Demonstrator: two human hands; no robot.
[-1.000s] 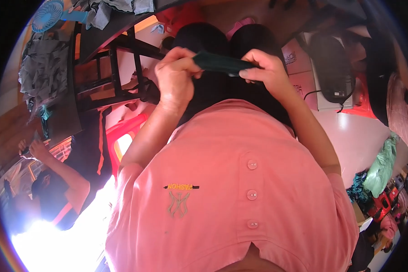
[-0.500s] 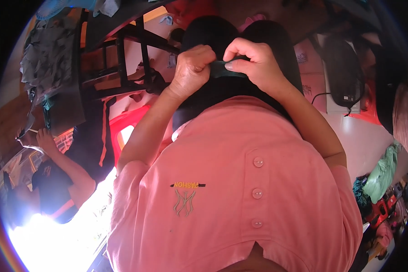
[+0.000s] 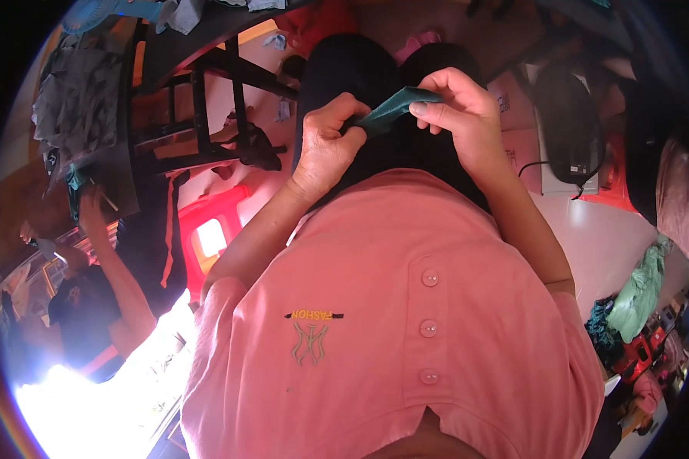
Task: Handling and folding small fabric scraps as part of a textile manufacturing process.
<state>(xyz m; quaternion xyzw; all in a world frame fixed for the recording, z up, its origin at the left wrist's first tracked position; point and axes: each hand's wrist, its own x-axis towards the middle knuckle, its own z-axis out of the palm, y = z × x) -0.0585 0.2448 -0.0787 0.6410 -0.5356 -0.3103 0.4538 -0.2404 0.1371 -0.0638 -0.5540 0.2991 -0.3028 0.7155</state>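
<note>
A small strip of dark green fabric (image 3: 394, 107) is stretched between my two hands, above my dark-trousered lap. My left hand (image 3: 333, 138) is closed in a fist around its lower left end. At the upper right end, my right hand (image 3: 461, 107) pinches the fabric between thumb and fingers. The strip slants upward to the right and looks folded near my right fingertips. Part of its left end is hidden inside my left fist.
At the left another person (image 3: 92, 298) works at a dark table (image 3: 115, 187) with grey cloth pieces (image 3: 80, 99). A red plastic stool (image 3: 214, 229) stands beside my left forearm. To the right are a black bag-like object (image 3: 570, 130) and pale green cloth (image 3: 641, 294).
The green fabric has come up into fuller view and now slants between my hands. My right hand has moved right, away from my left. The other person's arm has shifted.
</note>
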